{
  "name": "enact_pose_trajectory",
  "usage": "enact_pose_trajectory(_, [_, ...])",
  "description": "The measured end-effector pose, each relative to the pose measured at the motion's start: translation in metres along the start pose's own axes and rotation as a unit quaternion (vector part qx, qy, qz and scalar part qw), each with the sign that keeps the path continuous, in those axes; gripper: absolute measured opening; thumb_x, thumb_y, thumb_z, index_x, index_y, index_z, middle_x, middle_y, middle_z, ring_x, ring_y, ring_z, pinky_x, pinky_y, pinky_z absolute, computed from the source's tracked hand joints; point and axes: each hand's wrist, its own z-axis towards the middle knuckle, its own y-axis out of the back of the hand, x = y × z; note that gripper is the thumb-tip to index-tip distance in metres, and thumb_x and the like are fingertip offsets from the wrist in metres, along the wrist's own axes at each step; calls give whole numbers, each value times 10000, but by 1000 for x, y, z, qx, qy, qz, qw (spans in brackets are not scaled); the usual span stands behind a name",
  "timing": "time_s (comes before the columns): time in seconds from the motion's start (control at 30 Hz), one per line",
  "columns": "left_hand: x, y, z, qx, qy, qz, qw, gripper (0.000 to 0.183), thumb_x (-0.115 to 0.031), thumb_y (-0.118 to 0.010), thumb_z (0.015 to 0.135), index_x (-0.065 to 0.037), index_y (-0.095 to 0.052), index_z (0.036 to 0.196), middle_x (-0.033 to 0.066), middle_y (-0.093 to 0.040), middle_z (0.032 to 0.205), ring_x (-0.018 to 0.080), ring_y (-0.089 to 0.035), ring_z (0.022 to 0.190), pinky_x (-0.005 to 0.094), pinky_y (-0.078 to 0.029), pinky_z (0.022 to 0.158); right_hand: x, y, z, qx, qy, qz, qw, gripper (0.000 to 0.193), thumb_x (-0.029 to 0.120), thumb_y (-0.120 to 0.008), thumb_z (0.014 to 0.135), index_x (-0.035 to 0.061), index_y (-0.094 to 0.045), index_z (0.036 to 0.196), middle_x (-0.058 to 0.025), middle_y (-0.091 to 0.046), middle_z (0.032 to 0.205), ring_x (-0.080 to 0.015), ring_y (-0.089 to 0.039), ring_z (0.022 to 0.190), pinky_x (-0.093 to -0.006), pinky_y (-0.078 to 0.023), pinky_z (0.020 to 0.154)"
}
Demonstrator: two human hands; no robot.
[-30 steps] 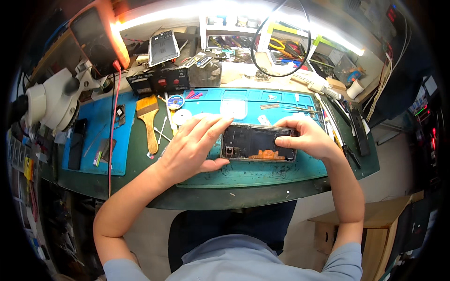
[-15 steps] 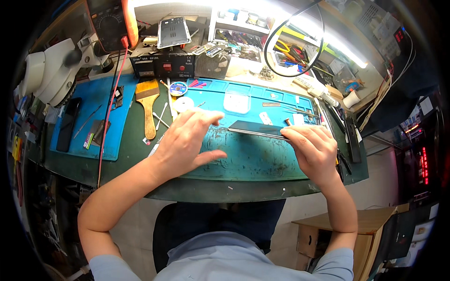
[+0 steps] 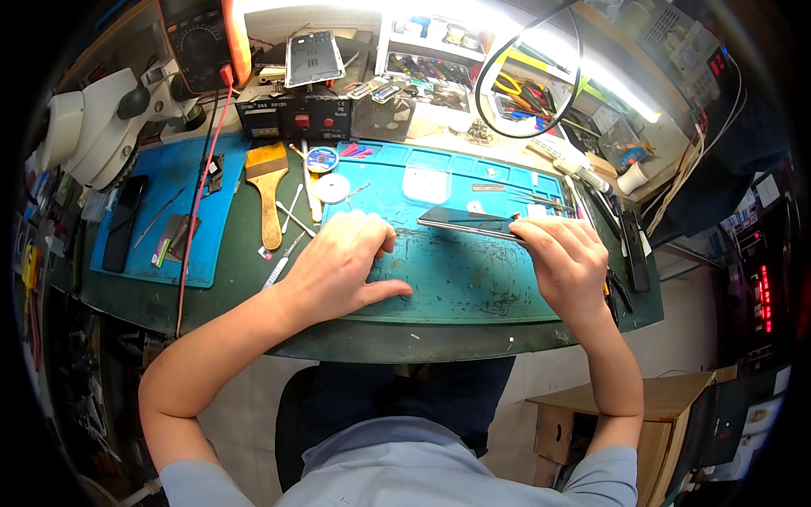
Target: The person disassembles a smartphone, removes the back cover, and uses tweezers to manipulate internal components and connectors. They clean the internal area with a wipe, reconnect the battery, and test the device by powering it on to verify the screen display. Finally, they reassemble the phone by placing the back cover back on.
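My right hand [image 3: 568, 264] pinches the phone [image 3: 470, 221] up on edge; left hand [image 3: 342, 269] rests open; internals probably untouched.

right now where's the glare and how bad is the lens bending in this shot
Head view: the light strip along the shelf blows out to white, washing out the shelf items under it; the teal mat is evenly lit and sharp, as are the left hand and right hand; the table edge bows from fisheye, with dark corners.
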Motion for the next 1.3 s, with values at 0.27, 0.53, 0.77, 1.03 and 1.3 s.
enact_pose_trajectory(0.27, [0,-1,0,-3,9,-3,1000,520,-358,-903,773,-60,-548,1007,91,-582,902,296,-561,855,402,-469,791,-2,4,-2,-15,12,-11,1000,258,-8,-693,794,93,-743,1026,-23,-755,991,-210,-736,911,-347,-523,760])
enact_pose_trajectory(0.53, [5,-7,0,-57,4,6,998,365,-196,-819,872,-33,-586,1101,90,-597,909,278,-612,849,401,-504,769,-4,3,-2,-13,11,-17,1000,257,3,-692,790,91,-742,1026,-18,-753,993,-206,-734,930,-342,-521,792])
enact_pose_trajectory(0.77, [9,-5,7,-40,54,-2,998,184,-119,-759,910,-60,-697,1073,81,-655,948,239,-680,817,351,-545,727,-6,4,-1,-12,11,-16,1000,265,-2,-684,799,90,-738,1042,-17,-751,999,-207,-730,936,-345,-511,788])
enact_pose_trajectory(1.03, [13,0,24,29,77,18,996,142,-159,-744,916,-67,-705,1017,74,-666,942,277,-675,874,392,-541,752,-10,5,-5,-11,5,-11,1000,267,-3,-719,796,96,-738,1043,-23,-754,995,-213,-732,923,-344,-518,782])
enact_pose_trajectory(1.3, [24,5,50,43,15,-2,999,134,-108,-720,903,-19,-649,974,123,-662,932,291,-669,859,396,-537,770,-23,11,-8,-83,-237,186,950,193,10,-787,863,-2,-738,1049,-124,-754,961,-232,-731,875,-325,-557,810])
